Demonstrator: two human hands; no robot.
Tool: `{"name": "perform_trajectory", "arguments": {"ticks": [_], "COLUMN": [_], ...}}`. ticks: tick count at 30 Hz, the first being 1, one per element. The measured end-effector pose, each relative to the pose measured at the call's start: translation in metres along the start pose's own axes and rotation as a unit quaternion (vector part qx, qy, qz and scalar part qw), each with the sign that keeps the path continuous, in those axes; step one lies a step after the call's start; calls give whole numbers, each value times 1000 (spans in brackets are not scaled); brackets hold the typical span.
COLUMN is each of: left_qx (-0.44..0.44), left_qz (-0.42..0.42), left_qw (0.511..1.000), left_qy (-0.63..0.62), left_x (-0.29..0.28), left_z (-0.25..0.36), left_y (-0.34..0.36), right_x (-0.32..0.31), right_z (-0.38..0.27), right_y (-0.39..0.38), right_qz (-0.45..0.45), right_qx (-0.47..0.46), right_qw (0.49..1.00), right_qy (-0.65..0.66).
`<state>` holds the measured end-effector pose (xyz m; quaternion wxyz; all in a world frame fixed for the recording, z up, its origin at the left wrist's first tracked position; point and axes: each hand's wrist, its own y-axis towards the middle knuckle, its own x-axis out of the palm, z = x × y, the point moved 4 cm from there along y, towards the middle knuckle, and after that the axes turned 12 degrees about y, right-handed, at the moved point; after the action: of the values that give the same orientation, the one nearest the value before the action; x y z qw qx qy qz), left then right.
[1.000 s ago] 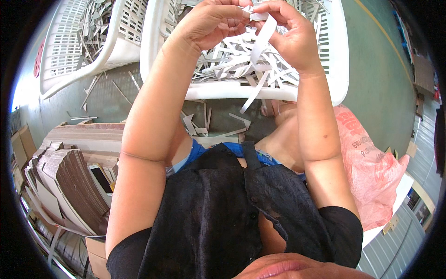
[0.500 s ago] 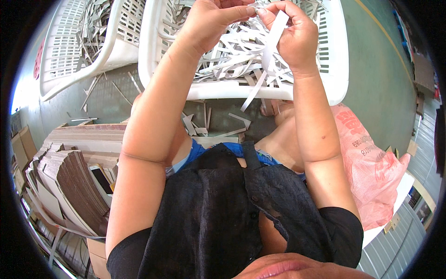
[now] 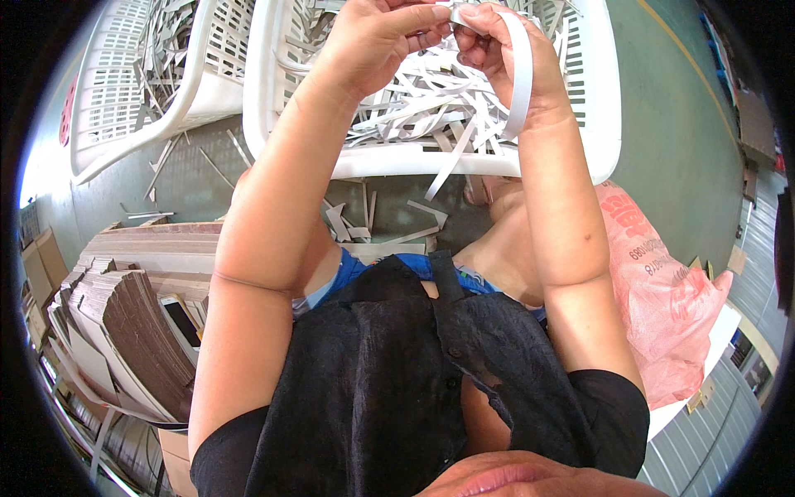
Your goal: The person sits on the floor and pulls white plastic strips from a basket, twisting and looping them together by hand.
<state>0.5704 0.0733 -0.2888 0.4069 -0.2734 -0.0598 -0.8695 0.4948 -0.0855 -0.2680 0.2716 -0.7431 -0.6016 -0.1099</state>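
Note:
Above a white plastic basket (image 3: 596,83), both my hands meet near the top of the view, pinching a white strip (image 3: 521,74). The fingertips of my left hand (image 3: 368,45) are closed on its end. My right hand (image 3: 538,70) grips it close beside them with thumb and forefinger. From there the strip curls over the back of my right hand and hangs down by the wrist. Beneath my hands lies a heap of loose white and grey strips (image 3: 406,103) filling the basket; one strip (image 3: 451,166) pokes over its near rim.
A second white basket (image 3: 108,91) with grey strips stands at the left. Scraps (image 3: 339,222) lie on the floor before me. Stacked cardboard pieces (image 3: 124,331) and a phone (image 3: 179,319) are at my left. A pink woven sack (image 3: 654,306) sits at my right.
The white strip, which crossed in front of my right palm, now loops over the back of that hand. My right fingers have turned and bunched at the pinch.

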Motion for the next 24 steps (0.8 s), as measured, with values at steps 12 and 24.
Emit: {"name": "perform_trajectory", "arguments": {"ticks": [12, 24], "left_qx": [-16, -83], "left_qz": [255, 61], "left_qw": [961, 991], "left_qy": [-102, 86], "left_x": [-71, -24], "left_z": [5, -2], "left_y": [18, 0], "right_x": [-104, 16], "right_z": [-68, -43], "right_y": [-3, -28], "right_qz": [290, -10], "right_qx": [-181, -369], "right_qw": [910, 819], "right_qy": [236, -440]}}
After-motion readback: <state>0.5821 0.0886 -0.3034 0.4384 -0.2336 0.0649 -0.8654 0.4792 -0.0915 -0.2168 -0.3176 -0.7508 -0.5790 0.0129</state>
